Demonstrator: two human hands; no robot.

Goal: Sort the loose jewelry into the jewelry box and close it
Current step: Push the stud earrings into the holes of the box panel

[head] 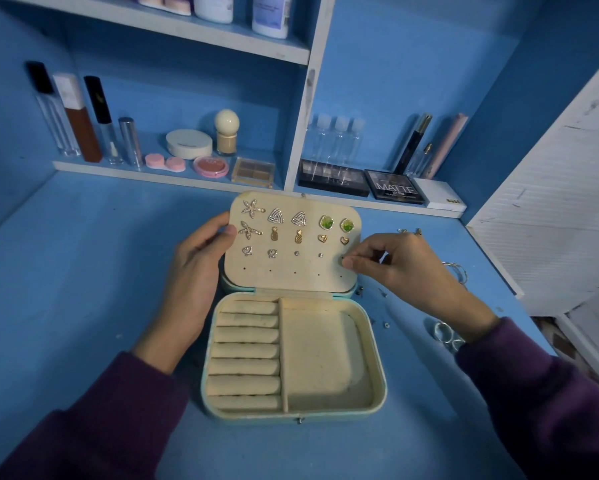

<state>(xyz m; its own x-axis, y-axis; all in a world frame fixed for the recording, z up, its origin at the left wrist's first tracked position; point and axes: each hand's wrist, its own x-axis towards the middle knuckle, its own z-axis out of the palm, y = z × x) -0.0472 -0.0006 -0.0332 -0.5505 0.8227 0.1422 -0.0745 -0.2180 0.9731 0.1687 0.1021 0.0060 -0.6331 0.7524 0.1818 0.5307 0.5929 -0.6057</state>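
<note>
An open cream jewelry box (374,344) with a teal shell lies on the blue desk. Its raised lid panel (291,271) carries several pinned earrings: starfish, triangles, green stones, pineapples, hearts and tiny studs. My left hand (194,275) grips the lid's left edge, thumb on the panel. My right hand (398,268) pinches something tiny at the panel's right edge by the third row; the item itself is hidden by the fingertips. The ring rolls (246,351) and the right compartment (322,358) hold nothing. Loose rings (445,332) lie right of the box.
More loose jewelry (459,270) and small earring backs (386,325) lie on the desk to the right. Behind the box, a low shelf holds makeup palettes (395,187), compacts (211,166) and bottles (83,119). A white panel (550,216) stands at the right.
</note>
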